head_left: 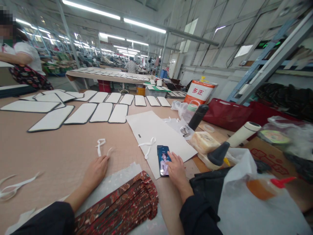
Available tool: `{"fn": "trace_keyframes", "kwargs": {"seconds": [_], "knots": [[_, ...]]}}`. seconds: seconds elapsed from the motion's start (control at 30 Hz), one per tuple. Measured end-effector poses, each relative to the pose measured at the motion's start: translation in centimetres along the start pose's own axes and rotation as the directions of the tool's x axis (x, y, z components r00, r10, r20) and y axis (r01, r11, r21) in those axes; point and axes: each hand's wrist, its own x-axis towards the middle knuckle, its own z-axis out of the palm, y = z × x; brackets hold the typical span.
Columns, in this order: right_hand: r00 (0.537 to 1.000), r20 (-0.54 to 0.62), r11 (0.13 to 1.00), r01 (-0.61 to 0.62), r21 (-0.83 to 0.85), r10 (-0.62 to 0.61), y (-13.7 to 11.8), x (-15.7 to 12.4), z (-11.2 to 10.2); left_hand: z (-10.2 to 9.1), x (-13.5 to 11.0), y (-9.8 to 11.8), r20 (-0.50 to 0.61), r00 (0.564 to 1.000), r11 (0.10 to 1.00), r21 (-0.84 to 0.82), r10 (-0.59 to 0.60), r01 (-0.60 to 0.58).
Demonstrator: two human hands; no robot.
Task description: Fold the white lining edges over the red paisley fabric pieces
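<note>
From the head camera, the right hand point(176, 169) lies at the near edge of the desk point(61, 153), its grip released, fingertips touching the lit phone point(163, 160), which lies flat, partly on a white sheet point(156, 130). The left hand point(96, 171) rests palm down, open and grasping nothing, just beside a white ribbon loop point(100, 146). A folded patterned fabric stack point(122, 205) lies between the forearms. White padded panels point(97, 112) line the far side.
</note>
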Motion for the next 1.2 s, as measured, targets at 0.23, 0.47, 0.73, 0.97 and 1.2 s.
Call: {"fn": "trace_keyframes", "kwargs": {"seconds": [0.23, 0.47, 0.73, 0.97, 1.2], "knots": [[0.920, -0.285, 0.931, -0.173, 0.323, 0.270, 1.4, 0.2, 1.1, 0.1, -0.3, -0.2, 0.041, 0.999, 1.000, 0.022, -0.012, 0.011], [0.927, -0.254, 0.923, -0.184, 0.339, 0.278, 1.5, 0.2, 1.4, -0.1, -0.3, -0.1, 0.062, 0.998, 0.999, 0.044, -0.017, 0.015], [0.943, -0.205, 0.939, -0.201, 0.279, 0.263, 1.7, 0.1, 1.9, -0.5, 0.0, 0.2, 0.060, 0.998, 0.999, 0.024, -0.037, 0.035], [0.956, -0.171, 0.959, -0.203, 0.197, 0.237, 1.8, -0.1, 2.3, -0.5, 0.1, 0.2, 0.060, 0.998, 0.999, -0.002, -0.035, 0.035], [0.969, -0.119, 0.974, -0.207, 0.096, 0.218, 1.2, 0.5, -0.7, -0.4, 0.2, 0.2, 0.061, 0.998, 1.000, 0.013, -0.019, 0.018]]}}
